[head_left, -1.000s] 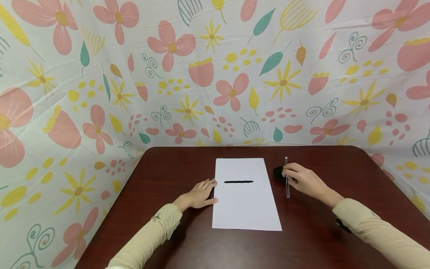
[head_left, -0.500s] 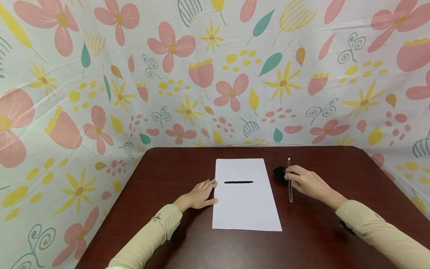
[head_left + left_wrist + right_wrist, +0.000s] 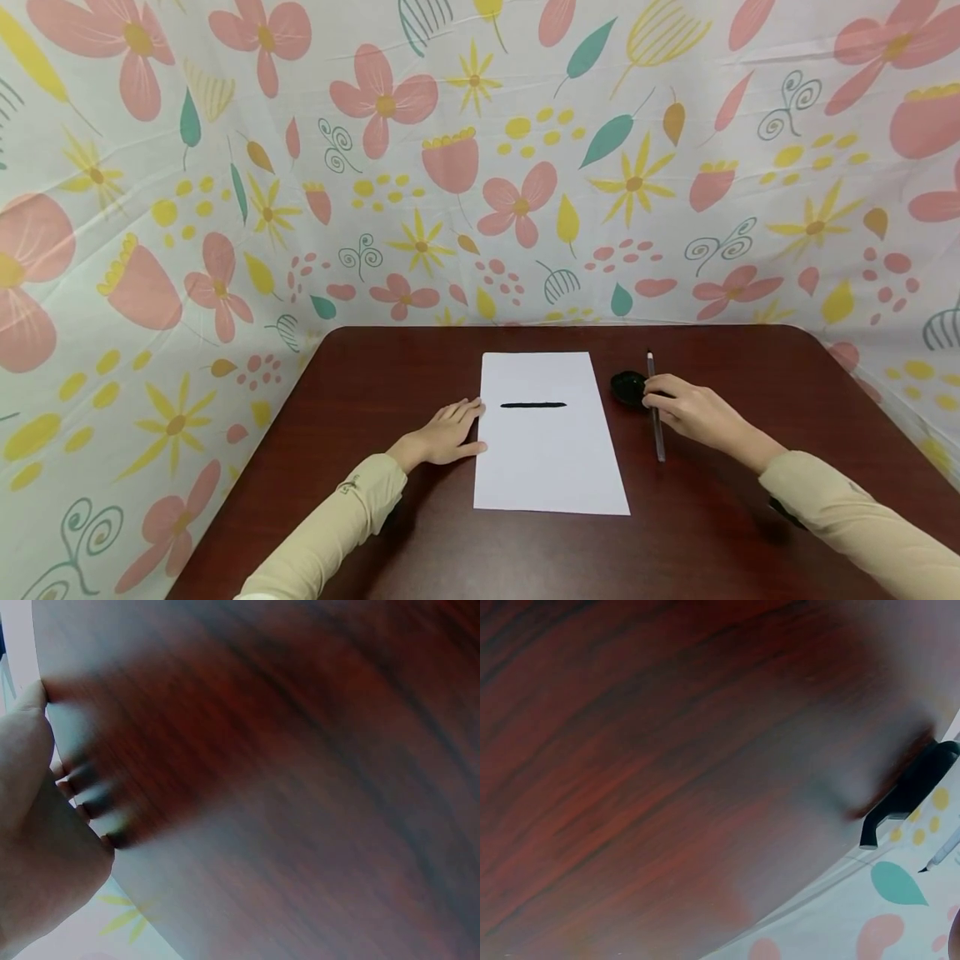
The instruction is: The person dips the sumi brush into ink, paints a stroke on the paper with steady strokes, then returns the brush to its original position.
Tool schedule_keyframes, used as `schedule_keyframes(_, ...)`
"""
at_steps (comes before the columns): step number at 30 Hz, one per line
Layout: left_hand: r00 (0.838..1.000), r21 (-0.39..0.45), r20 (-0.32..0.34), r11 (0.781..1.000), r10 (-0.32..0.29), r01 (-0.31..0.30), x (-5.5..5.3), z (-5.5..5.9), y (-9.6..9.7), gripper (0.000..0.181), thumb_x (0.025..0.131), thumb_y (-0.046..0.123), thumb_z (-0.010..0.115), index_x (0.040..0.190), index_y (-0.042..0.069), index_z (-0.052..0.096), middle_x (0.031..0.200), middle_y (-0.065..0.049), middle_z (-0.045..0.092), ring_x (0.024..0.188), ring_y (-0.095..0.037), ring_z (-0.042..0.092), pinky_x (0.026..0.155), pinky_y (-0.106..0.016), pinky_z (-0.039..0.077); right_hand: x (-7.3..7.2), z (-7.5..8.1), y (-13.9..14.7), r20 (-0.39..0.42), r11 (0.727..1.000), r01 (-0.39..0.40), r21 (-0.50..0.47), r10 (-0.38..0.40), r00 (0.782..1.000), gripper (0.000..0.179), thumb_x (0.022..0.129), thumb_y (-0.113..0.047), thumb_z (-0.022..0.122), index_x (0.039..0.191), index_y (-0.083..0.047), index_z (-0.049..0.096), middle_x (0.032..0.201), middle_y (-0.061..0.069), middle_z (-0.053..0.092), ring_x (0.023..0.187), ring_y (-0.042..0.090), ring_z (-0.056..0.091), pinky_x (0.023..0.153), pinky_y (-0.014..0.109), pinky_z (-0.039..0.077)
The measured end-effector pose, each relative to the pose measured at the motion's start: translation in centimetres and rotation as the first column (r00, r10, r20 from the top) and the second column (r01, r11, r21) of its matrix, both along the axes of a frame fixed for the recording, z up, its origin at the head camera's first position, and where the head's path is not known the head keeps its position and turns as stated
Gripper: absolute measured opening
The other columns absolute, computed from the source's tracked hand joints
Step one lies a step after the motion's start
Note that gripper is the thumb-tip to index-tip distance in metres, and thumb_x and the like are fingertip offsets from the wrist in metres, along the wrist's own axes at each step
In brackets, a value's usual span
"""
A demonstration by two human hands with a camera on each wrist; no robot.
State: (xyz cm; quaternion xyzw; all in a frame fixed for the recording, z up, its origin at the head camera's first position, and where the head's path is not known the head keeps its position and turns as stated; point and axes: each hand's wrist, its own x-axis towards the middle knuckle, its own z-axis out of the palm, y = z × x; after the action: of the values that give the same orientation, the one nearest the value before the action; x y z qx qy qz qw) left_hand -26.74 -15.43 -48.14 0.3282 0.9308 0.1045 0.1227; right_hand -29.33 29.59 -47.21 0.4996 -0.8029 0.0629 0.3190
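My left hand (image 3: 444,435) lies with its fingers spread at the left edge of a white sheet of paper (image 3: 551,467). One thick black horizontal stroke (image 3: 533,405) marks the sheet's upper half. To the right, my right hand (image 3: 693,410) pinches a slim brush (image 3: 657,433) with a clear handle; its dark pointed tip (image 3: 925,868) faces away from me. Just left of those fingers sits a small black dish (image 3: 627,388), partly covered by the hand. The left wrist view shows the left hand (image 3: 45,817) at the paper's edge, most of its fingers hidden.
The dark reddish-brown table (image 3: 555,554) has rounded far corners. Behind it and along the left side hangs a white cloth (image 3: 480,217) printed with flowers and leaves. In the right wrist view the black dish shows a bent spout-like end at the table's far side.
My right hand has shifted slightly right and toward me, away from the dish. The brush has tilted, its near end swinging right, and its dark tip now shows. The left hand stays still.
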Motion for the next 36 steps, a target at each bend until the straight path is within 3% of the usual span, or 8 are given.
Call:
schedule_keyframes(6, 1.000, 0.002, -0.014, 1.000, -0.008, 0.008, 0.2, 0.4, 0.1, 0.069, 0.103, 0.039, 0.043, 0.151, -0.003, 0.020, 0.160, -0.021, 0.016, 0.147, -0.041, 0.016, 0.117, -0.056, 0.018, 0.2, -0.1, 0.3, -0.023, 1.000, 0.009, 0.005, -0.009, 1.000, 0.051, 0.102, -0.028, 0.024, 0.092, -0.008, 0.070, 0.102, 0.013, 0.065, 0.094, 0.024, 0.062, 0.060, 0.033, 0.054)
schedule_keyframes(20, 1.000, -0.014, -0.023, 1.000, -0.004, 0.004, -0.1, 0.0, 0.0, 0.069, 0.102, 0.041, 0.043, 0.152, -0.001, 0.020, 0.161, -0.019, 0.016, 0.148, -0.039, 0.016, 0.117, -0.055, 0.018, 0.4, -0.4, 1.1, -0.027, 1.000, 0.002, 0.012, -0.002, 1.000, 0.053, 0.104, -0.030, 0.024, 0.092, -0.008, 0.070, 0.101, 0.012, 0.065, 0.093, 0.023, 0.062, 0.061, 0.033, 0.054)
schedule_keyframes(28, 1.000, -0.027, -0.018, 0.999, 0.025, -0.026, -0.6, -1.2, -0.1, 0.073, 0.102, 0.049, 0.039, 0.155, 0.005, 0.016, 0.163, -0.012, 0.012, 0.150, -0.033, 0.012, 0.119, -0.052, 0.016, 0.5, -0.6, 1.2, -0.030, 1.000, 0.007, 0.012, -0.007, 1.000, 0.052, 0.103, -0.030, 0.024, 0.091, -0.009, 0.070, 0.100, 0.011, 0.065, 0.091, 0.023, 0.062, 0.059, 0.032, 0.053)
schedule_keyframes(36, 1.000, -0.026, -0.026, 1.000, 0.010, -0.011, -0.7, -1.2, -0.2, 0.073, 0.102, 0.048, 0.039, 0.155, 0.004, 0.015, 0.162, -0.015, 0.012, 0.149, -0.035, 0.012, 0.119, -0.053, 0.016, 0.7, -0.5, 1.5, -0.016, 1.000, 0.012, 0.024, -0.012, 1.000, 0.053, 0.103, -0.030, 0.023, 0.092, -0.009, 0.070, 0.100, 0.011, 0.065, 0.091, 0.023, 0.062, 0.059, 0.032, 0.054)
